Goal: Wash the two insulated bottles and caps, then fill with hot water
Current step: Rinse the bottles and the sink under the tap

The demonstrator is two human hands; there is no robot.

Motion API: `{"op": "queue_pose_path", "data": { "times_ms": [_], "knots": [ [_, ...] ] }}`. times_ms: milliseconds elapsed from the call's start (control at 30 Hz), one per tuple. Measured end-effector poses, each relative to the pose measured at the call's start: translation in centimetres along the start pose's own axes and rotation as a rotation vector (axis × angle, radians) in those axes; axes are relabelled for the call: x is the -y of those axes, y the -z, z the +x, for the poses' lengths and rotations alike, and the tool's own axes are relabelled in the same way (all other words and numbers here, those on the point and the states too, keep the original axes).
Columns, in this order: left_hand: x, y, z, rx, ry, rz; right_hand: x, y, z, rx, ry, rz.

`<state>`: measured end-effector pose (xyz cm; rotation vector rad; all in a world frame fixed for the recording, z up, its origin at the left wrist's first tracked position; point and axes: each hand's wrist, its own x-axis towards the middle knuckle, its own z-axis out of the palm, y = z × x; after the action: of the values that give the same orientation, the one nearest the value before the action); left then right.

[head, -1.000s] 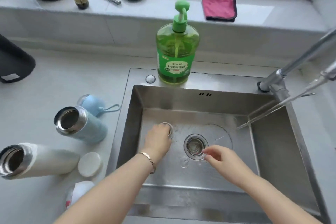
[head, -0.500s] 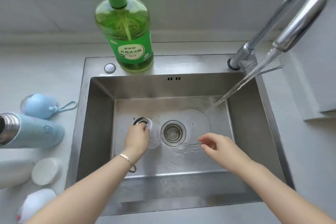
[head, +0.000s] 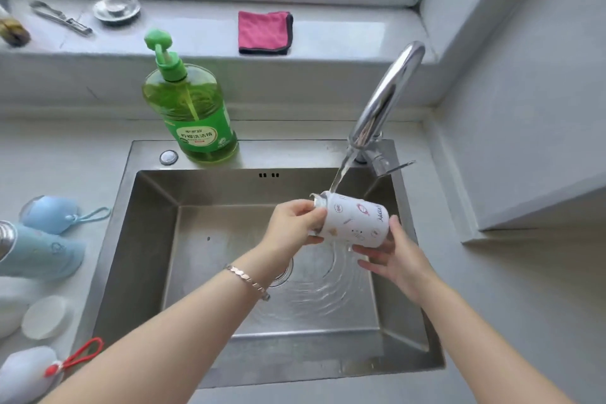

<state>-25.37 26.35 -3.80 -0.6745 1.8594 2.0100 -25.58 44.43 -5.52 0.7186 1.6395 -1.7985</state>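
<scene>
Both hands hold a white printed cup [head: 355,223] on its side over the sink [head: 157,207], under the water running from the tap [head: 387,98]. The left hand [head: 295,226] has its fingers clamped around the cup's metal rim end; the right hand [head: 393,256] cups the closed end from below, fingers wrapped on it. Whether the stream enters the mouth is hard to tell. A blue bottle [head: 42,252] lies on the tabletop left of the sink, a blue cap [head: 49,213] just beside it.
</scene>
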Motion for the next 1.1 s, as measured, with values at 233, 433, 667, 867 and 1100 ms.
{"op": "queue_pose_path", "data": {
  "times_ms": [233,433,667,867,1100],
  "knots": [
    [-1.5,-0.9,1.1,0.066,0.059,0.033,1.1,0.9,0.9,-0.017,0.066,0.038],
    [-1.6,0.6,2.2,-0.021,0.103,0.123,2.1,-0.2,1.9,-0.045,0.151,-0.049],
    [0.0,4.1,1.6,-0.211,0.206,-0.062,3.2,-4.6,2.7,-0.003,0.355,-0.469],
    [1.3,5.7,0.5,-0.188,0.300,-0.164,3.4,-7.1,2.2,0.021,0.426,-0.648],
    [0.4,5.0,1.0,-0.140,0.315,-0.088,4.4,-5.7,2.2,-0.056,0.426,-0.684]
  ]
}}
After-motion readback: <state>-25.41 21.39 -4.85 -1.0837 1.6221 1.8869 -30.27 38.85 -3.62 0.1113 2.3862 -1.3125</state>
